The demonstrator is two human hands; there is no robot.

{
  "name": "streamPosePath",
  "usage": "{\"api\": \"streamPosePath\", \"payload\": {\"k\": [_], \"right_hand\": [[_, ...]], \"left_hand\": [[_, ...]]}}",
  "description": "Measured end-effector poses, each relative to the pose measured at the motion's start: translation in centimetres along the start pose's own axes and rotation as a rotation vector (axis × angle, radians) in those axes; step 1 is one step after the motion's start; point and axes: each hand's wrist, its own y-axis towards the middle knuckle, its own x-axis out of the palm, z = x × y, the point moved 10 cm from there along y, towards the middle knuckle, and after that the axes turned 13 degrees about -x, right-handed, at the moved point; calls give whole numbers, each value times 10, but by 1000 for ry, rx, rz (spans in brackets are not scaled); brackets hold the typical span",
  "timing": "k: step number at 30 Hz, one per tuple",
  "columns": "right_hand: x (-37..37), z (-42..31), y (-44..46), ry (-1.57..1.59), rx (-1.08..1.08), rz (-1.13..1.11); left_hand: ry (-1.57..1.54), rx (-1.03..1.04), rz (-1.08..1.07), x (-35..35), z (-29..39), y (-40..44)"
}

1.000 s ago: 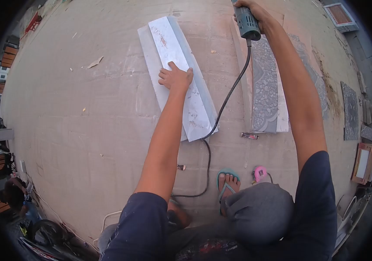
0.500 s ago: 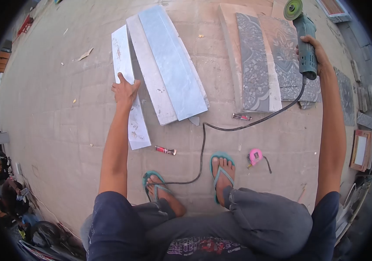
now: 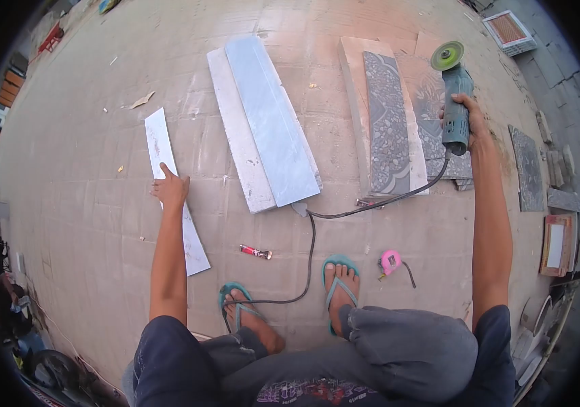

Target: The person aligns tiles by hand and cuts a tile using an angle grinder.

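Note:
My left hand (image 3: 171, 187) grips a narrow white tile strip (image 3: 192, 247) across its middle, fingers at the left edge and thumb at the right. The strip lies at or close to the floor, left of a pale blue tile piece (image 3: 269, 122) that rests on a rough whitish slab (image 3: 239, 149). My right hand (image 3: 473, 122) is wrapped round the body of an angle grinder (image 3: 458, 88), held up with its green-yellow disc (image 3: 447, 55) pointing away from me. Below the grinder are patterned grey tiles (image 3: 388, 122) on another slab. Whether the disc spins cannot be told.
The grinder's black cable (image 3: 313, 251) runs across the floor to my left foot. Near my feet lie a red marker-like tube (image 3: 256, 252) and a pink tape measure (image 3: 391, 260). Stacked offcuts (image 3: 558, 169) and a box (image 3: 556, 245) stand at the right.
My left hand has shifted the narrow tile strip leftward, widening the gap to the slab. My right hand and the grinder sit lower and further left in view; the view itself has tilted.

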Motion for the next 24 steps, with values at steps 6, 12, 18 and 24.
{"api": "streamPosePath", "payload": {"k": [6,12,18,24], "right_hand": [[38,11,-7,158,47,-74],[55,26,-7,297,31,-145],[47,33,-18,372,79,-88],[40,48,-15,449,77,-93]], "left_hand": [[-774,1131,-411,-233,274,-294],[-697,1394,32,-266,362,-406],[-460,1516,313,-270,364,-439],[-297,1622,407,-256,395,-452]]}}
